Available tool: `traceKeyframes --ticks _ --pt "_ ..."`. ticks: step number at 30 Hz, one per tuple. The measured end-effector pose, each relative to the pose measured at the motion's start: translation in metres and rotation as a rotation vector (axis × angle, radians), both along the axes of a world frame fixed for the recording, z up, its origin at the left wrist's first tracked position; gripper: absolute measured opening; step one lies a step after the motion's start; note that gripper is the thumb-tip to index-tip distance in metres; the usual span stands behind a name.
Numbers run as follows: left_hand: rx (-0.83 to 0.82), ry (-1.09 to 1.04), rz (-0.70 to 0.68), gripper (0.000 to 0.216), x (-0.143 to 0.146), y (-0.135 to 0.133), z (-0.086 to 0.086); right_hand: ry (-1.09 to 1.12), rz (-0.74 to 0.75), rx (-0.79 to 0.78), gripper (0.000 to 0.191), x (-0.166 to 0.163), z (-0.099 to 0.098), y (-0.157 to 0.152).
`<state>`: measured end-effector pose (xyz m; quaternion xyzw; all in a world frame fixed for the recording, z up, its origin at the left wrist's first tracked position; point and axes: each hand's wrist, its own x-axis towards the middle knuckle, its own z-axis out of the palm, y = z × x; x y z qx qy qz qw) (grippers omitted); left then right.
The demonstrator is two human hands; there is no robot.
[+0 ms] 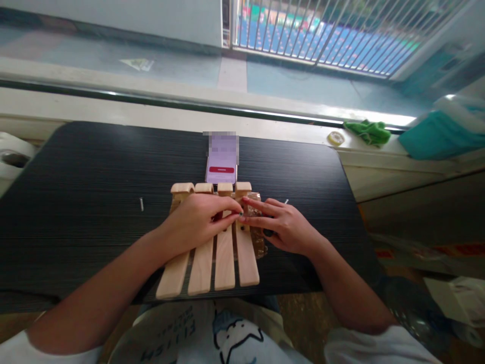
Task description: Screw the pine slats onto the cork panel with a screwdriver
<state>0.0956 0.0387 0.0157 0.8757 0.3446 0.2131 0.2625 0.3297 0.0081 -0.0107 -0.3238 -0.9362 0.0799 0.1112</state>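
Several pale wooden slats point(226, 268) with curved upper ends lie side by side at the near table edge. My left hand point(197, 217) rests across them, thumb and index finger pinched at a tiny dark item too small to name, over the rightmost slat point(248, 260). My right hand point(286, 225) reaches in from the right with two fingers stretched apart, their tips on that slat beside the pinch. Dark holes show in the slats. Partly covered beneath them is a shiny brown, plastic-wrapped piece point(261, 247).
A phone point(222, 174) with a lit screen lies beyond the slats on the black table point(94, 167). A small metal pin or screw point(141, 203) lies to the left. On the sill are a tape roll point(335, 138), a green cloth point(369, 132) and a teal container point(435, 134).
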Motion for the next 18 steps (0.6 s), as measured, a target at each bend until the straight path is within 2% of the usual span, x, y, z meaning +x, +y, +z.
traceKeyframes --ticks 10,18 --pt "0.007 -0.051 -0.094 0.018 0.002 0.005 -0.006 0.007 -0.004 0.004 0.053 0.001 -0.002 -0.001" --pt "0.04 0.029 -0.059 0.019 -0.009 0.001 -0.008 0.005 -0.002 0.006 0.057 0.001 -0.001 0.0"
